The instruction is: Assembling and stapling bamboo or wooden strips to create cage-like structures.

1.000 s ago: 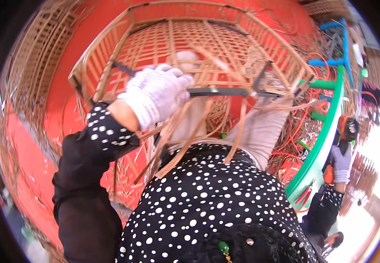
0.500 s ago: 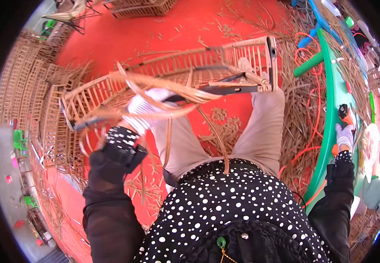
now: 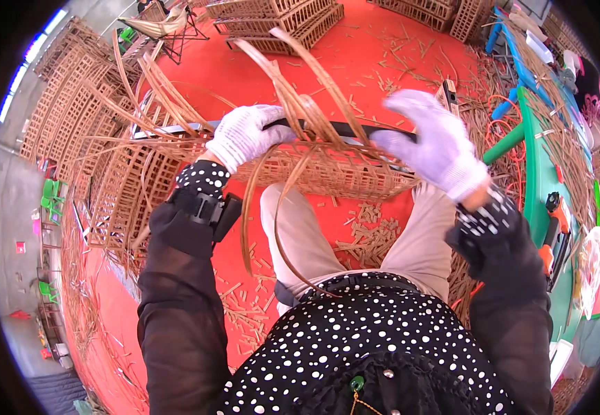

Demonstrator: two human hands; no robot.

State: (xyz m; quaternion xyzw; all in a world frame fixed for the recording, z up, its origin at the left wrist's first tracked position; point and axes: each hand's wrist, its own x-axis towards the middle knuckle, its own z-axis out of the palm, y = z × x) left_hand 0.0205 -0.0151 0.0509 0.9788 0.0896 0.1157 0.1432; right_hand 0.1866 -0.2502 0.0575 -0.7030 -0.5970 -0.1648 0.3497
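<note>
A rattan basket (image 3: 334,169) with a dark frame stands across my knees, its long woven side facing me. My left hand (image 3: 248,135), in a white striped glove, is closed around the dark rim bar (image 3: 345,129) left of the middle. Long loose rattan strips (image 3: 310,114) curl up from the bar and hang down in front of it; others fan out beyond my left hand. Over the right end of the bar is my gloved right hand (image 3: 435,145), slightly blurred, its fingers apart and the thumb near the rim. I see nothing held in it.
At right, a green table (image 3: 533,173) carries an orange-and-black hand tool (image 3: 557,214). Cane pieces (image 3: 366,238) litter the red floor (image 3: 376,62). Stacked slatted rattan pieces (image 3: 72,111) stand at left. More baskets (image 3: 283,24) sit ahead; an orange hose (image 3: 514,155) winds beside the table.
My right hand has left the orange-and-black tool on the green table and come over the basket. The basket has turned up, its rim higher, and my left hand has moved up with the strips.
</note>
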